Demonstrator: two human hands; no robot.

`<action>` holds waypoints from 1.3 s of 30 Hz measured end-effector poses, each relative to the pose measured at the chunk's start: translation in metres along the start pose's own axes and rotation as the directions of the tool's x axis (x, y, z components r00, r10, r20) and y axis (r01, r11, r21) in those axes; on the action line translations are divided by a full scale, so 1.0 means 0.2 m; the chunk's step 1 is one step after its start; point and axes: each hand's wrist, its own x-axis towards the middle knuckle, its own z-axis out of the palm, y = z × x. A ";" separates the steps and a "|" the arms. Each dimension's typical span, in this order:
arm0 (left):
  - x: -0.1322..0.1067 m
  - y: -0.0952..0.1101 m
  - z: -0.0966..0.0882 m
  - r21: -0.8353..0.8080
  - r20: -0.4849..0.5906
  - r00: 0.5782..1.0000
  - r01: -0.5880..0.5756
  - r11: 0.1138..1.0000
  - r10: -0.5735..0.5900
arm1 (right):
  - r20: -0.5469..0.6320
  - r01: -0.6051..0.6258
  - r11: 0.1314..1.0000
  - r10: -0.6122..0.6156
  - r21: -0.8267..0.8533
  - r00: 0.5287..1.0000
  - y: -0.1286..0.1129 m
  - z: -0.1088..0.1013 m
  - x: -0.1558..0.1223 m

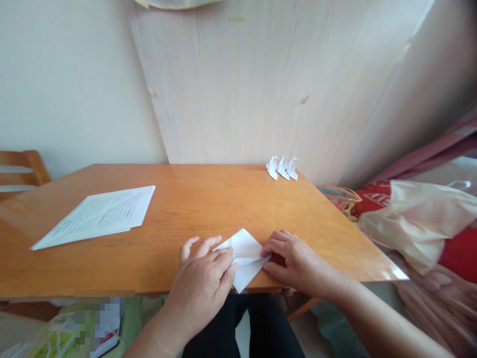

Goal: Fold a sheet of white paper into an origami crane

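Observation:
A folded sheet of white paper (244, 246) lies at the table's front edge, turned so that one corner points away from me and one hangs toward my lap. Creases run across its middle. My left hand (206, 271) rests over its left corner, thumb and index finger pressing on the paper while the other fingers spread. At the right corner, my right hand (288, 256) pinches the paper between thumb and fingers. Part of the left corner is hidden under my left fingers.
Three small folded white paper figures (282, 168) stand at the table's far right corner. A stack of printed sheets (100, 214) lies on the left of the wooden table (186, 194). Bags (417, 219) are heaped beyond the right edge. A chair (24, 166) stands at far left.

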 end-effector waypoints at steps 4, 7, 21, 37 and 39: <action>0.00 0.00 0.00 0.001 -0.013 1.000 0.004 1.000 -0.004 | 0.000 -0.011 1.000 0.011 0.022 1.000 0.03 -0.01 -0.01; 0.01 0.00 0.01 -0.003 -0.021 1.000 -0.003 1.000 0.003 | 0.016 -0.018 0.998 0.017 0.055 1.000 0.04 -0.01 -0.01; 0.02 -0.01 0.02 0.014 -0.033 0.999 -0.007 1.000 0.007 | 0.059 -0.064 0.993 0.058 0.103 0.997 0.08 -0.03 0.01; 0.02 -0.03 0.03 0.004 -0.023 1.000 -0.002 1.000 0.002 | 0.100 -0.101 0.986 0.088 0.130 0.991 0.05 -0.06 0.03; 0.03 -0.02 0.03 0.006 -0.027 1.000 0.004 1.000 -0.004 | 0.110 -0.109 0.988 0.097 0.106 0.989 0.05 -0.05 0.03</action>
